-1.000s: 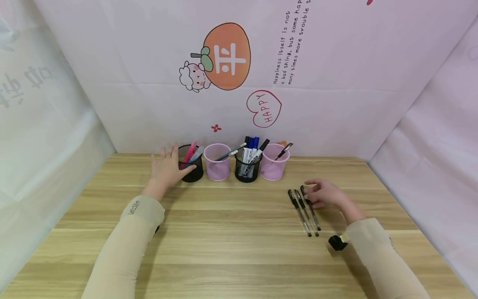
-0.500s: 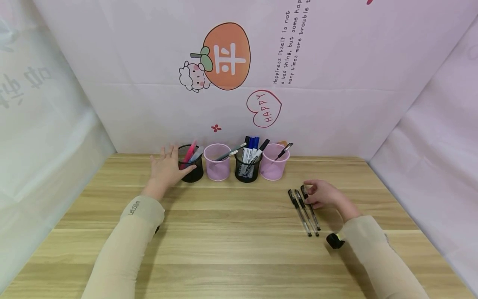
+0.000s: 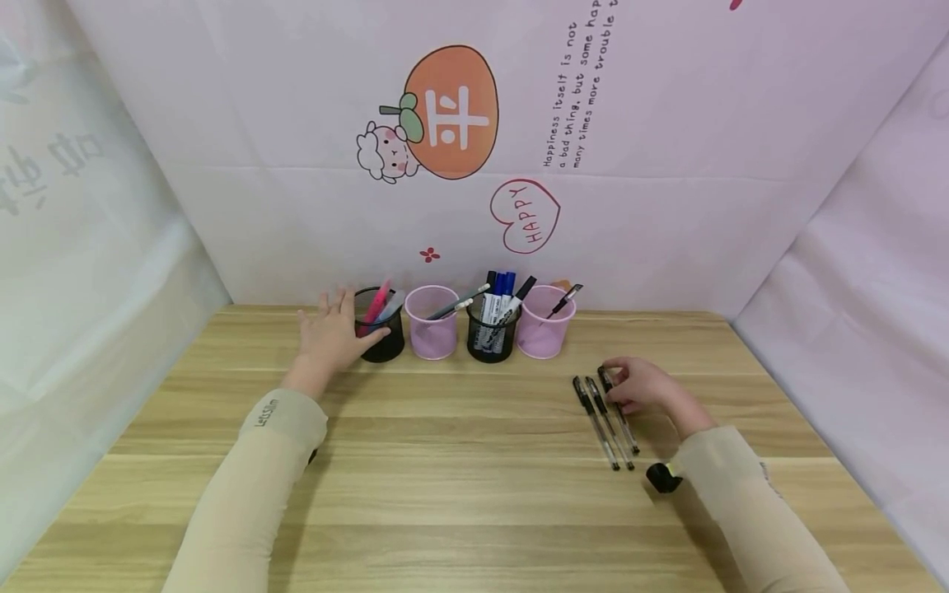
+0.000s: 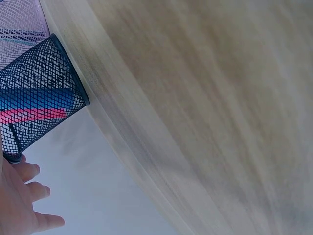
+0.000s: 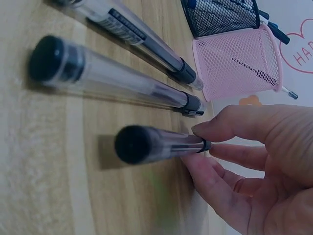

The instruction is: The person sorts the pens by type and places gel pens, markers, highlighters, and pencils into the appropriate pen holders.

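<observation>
Your right hand [image 3: 643, 385] lies on the wooden table [image 3: 460, 494], its thumb and fingertips [image 5: 203, 128] pinching the cap end of the rightmost pen [image 3: 619, 410], one of three clear-barrelled black pens lying side by side; the wrist view shows the fingers curled round that pen, which still lies along the tabletop. Taking that pen as the landmark: the middle pen [image 3: 609, 422] lies just beside it to its left and almost parallel, and the left pen [image 3: 594, 420] lies just beyond the middle one. Behind the pens, against the wall, stands a row of four mesh cups. The nearest is the right pink cup [image 3: 545, 333], holding one black pen; next to its left is the black marker cup [image 3: 491, 335], filled with blue and black markers; then the left pink cup [image 3: 432, 333], with a grey pen leaning out; farthest left, well apart from the gripped pen, the black mesh cup [image 3: 381, 335], holding a pink pen. Your left hand [image 3: 331, 337] rests against the left side of that black mesh cup, fingers loosely spread, thumb touching its front wall, holding nothing. A small black and yellow object [image 3: 662, 478] shows under your right sleeve, close to the pen's tip.
</observation>
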{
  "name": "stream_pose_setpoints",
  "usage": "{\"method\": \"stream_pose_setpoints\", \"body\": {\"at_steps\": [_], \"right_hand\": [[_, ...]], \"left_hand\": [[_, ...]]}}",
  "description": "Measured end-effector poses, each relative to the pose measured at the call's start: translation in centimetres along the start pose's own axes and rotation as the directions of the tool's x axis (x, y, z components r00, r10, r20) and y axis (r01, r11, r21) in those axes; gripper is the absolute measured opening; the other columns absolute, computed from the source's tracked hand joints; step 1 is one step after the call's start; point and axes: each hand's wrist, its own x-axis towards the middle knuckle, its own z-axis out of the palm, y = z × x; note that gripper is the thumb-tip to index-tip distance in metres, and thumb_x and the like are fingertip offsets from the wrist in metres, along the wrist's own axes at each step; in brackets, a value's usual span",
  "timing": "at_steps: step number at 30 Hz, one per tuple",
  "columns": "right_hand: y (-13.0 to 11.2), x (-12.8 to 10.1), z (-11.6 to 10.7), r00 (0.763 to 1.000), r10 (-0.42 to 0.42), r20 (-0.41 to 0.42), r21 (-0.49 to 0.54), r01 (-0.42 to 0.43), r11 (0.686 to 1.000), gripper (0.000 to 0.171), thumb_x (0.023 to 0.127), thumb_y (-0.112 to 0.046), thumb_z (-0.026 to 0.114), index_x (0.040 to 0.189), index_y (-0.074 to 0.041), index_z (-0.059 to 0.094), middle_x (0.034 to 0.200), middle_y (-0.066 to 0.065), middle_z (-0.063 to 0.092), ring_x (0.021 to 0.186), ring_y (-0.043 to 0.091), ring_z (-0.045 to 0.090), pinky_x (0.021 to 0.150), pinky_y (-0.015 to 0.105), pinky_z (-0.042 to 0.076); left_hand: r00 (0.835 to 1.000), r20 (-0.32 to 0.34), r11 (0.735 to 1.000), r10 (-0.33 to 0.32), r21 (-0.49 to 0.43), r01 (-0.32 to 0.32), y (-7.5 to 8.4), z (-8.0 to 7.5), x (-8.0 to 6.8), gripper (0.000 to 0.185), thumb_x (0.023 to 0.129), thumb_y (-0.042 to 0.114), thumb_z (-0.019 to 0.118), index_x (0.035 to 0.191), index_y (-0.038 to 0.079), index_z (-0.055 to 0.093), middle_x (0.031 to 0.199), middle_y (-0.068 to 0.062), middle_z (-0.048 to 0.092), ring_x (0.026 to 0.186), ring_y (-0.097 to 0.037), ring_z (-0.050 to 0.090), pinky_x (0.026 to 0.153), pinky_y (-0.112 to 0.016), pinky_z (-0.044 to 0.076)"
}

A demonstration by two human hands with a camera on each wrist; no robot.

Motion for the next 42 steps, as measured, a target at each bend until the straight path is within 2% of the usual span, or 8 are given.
{"method": "stream_pose_setpoints", "body": {"at_steps": [8,15,24,29,36,42], "right_hand": [[-0.1,-0.1,0.0,1.0,-0.007,-0.011,-0.011,0.007,1.0,0.074,0.081,0.007,0.063,0.148,0.019,0.032,0.104,0.021,0.054,0.077,0.021,0.062,0.068,0.035,0.061],[-0.2,0.0,0.0,1.0,0.005,-0.001,-0.021,-0.005,1.0,0.075,0.082,0.009,0.065,0.148,0.019,0.031,0.102,0.02,0.053,0.075,0.021,0.062,0.068,0.036,0.062],[-0.1,-0.3,-0.6,1.0,-0.018,-0.017,0.011,0.018,1.0,0.079,0.084,0.007,0.07,0.149,0.018,0.028,0.099,0.018,0.056,0.076,0.022,0.064,0.069,0.038,0.062],[-0.3,-0.5,-1.3,0.999,-0.023,-0.024,-0.003,0.023,1.0,0.08,0.085,0.006,0.069,0.151,0.018,0.026,0.102,0.019,0.056,0.081,0.024,0.064,0.074,0.039,0.062],[-0.7,-0.2,-2.1,0.999,-0.027,-0.032,0.023,0.028,0.999,0.082,0.085,0.008,0.066,0.154,0.015,0.023,0.105,0.02,0.054,0.075,0.021,0.06,0.071,0.04,0.062],[-1.8,-0.5,-3.0,0.998,-0.044,-0.032,0.045,0.046,0.998,0.083,0.087,0.007,0.067,0.156,0.013,0.021,0.115,0.028,0.051,0.086,0.027,0.063,0.077,0.045,0.062]], "left_hand": [[1.0,-0.004,1.0,0.0,-0.027,0.0,0.1,-0.1,0.0,0.111,0.093,0.078,0.046,0.162,-0.002,0.012,0.166,-0.027,0.018,0.152,-0.049,0.01,0.113,-0.078,0.006],[1.0,0.003,1.0,-0.001,-0.028,0.001,0.1,-0.2,-0.1,0.106,0.096,0.069,0.052,0.162,-0.003,0.012,0.166,-0.028,0.016,0.152,-0.05,0.008,0.112,-0.078,0.005],[1.0,0.008,0.999,-0.001,-0.036,0.002,0.2,-0.3,-0.1,0.107,0.096,0.071,0.051,0.162,-0.004,0.012,0.166,-0.028,0.016,0.152,-0.051,0.008,0.112,-0.078,0.004],[1.0,0.005,0.999,0.0,-0.048,0.001,0.2,-0.3,-0.2,0.104,0.097,0.066,0.053,0.162,-0.004,0.012,0.165,-0.029,0.016,0.152,-0.051,0.008,0.112,-0.078,0.002],[1.0,0.005,0.999,-0.008,-0.051,0.008,0.2,-0.3,-0.2,0.105,0.097,0.066,0.054,0.162,-0.003,0.012,0.166,-0.027,0.017,0.152,-0.05,0.008,0.112,-0.078,0.004],[1.0,0.007,0.998,-0.008,-0.057,0.008,0.3,-0.4,-0.3,0.104,0.097,0.065,0.055,0.162,-0.004,0.012,0.166,-0.028,0.017,0.152,-0.051,0.008,0.113,-0.078,0.005]]}}
